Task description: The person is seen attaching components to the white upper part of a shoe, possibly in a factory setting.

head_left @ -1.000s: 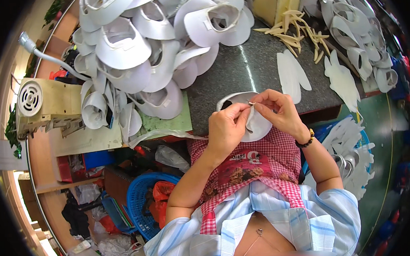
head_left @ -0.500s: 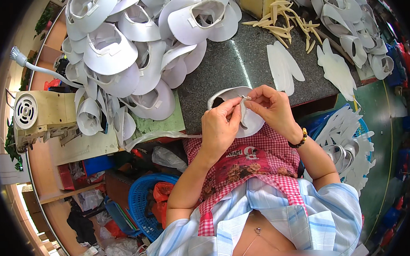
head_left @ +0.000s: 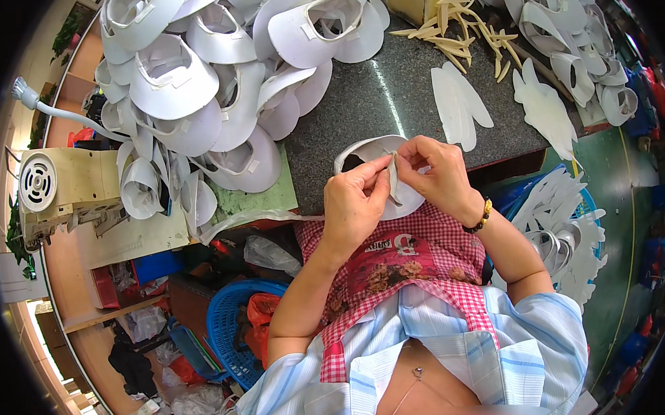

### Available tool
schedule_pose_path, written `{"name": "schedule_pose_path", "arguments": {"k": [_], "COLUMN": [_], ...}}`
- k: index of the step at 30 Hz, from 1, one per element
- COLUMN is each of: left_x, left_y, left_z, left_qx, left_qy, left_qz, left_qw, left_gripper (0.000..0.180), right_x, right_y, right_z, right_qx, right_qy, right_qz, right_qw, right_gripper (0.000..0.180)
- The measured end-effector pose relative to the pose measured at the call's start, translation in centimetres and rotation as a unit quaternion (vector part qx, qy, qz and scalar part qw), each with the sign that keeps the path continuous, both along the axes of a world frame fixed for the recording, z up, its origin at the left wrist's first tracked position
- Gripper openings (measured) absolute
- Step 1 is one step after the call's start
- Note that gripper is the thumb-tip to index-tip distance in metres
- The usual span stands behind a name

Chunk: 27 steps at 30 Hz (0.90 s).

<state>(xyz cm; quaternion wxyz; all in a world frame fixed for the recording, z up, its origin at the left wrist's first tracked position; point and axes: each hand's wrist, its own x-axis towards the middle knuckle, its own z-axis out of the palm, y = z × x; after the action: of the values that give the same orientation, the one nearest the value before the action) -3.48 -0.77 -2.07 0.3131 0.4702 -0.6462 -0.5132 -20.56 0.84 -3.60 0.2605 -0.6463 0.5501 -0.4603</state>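
Observation:
A white sun visor (head_left: 408, 198) lies in front of my apron at the table's front edge. Across it stands a narrow off-white strip (head_left: 394, 184), its upper end between my fingertips. My left hand (head_left: 353, 205) is closed, thumb and forefinger pinching the strip from the left. From the right, my right hand (head_left: 442, 177) closes in a pinch at the strip's top end, its wrist wearing a beaded bracelet (head_left: 483, 214). Both hands' fingertips almost meet. My fingers hide part of the visor's band and the strip's exact join with it.
Finished-looking white visors (head_left: 172, 77) pile up at the left of the dark stone tabletop (head_left: 343, 107). Cream curved strips (head_left: 455, 35) lie at the back, flat white pieces (head_left: 458, 105) at the right. A sewing machine (head_left: 71, 178) stands far left; blue baskets (head_left: 230, 323) flank me.
My right fingertips have shifted slightly left and down along the strip, closer to my left fingertips. The visor stays nearly in place, and the whole view has moved a little.

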Motion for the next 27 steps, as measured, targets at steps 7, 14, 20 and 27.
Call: {"name": "schedule_pose_path", "arguments": {"k": [7, 14, 20, 27], "left_x": [-0.4, 1.1, 6.0, 4.5], "left_y": [-0.6, -2.8, -10.1, -10.5], "left_z": [0.4, 1.6, 3.5, -0.8], "left_qx": [-0.074, 0.018, 0.339, 0.225], "left_qy": [-0.015, 0.269, 0.457, 0.540], "left_qz": [-0.003, 0.138, 0.155, 0.195], "left_qw": [0.997, 0.953, 0.808, 0.788], "left_gripper": [0.022, 0.029, 0.048, 0.038], "right_x": [-2.8, -3.6, -0.1, 5.7], "right_y": [-2.3, -4.1, -8.8, -17.1], "right_z": [0.1, 3.5, 8.5, 8.5], "right_qx": [0.108, 0.081, -0.067, -0.274], "right_qy": [-0.247, -0.204, 0.023, 0.214], "right_qz": [0.032, 0.072, 0.151, 0.197], "right_qw": [0.963, 0.973, 0.986, 0.917], "right_gripper": [0.014, 0.016, 0.009, 0.011]}}
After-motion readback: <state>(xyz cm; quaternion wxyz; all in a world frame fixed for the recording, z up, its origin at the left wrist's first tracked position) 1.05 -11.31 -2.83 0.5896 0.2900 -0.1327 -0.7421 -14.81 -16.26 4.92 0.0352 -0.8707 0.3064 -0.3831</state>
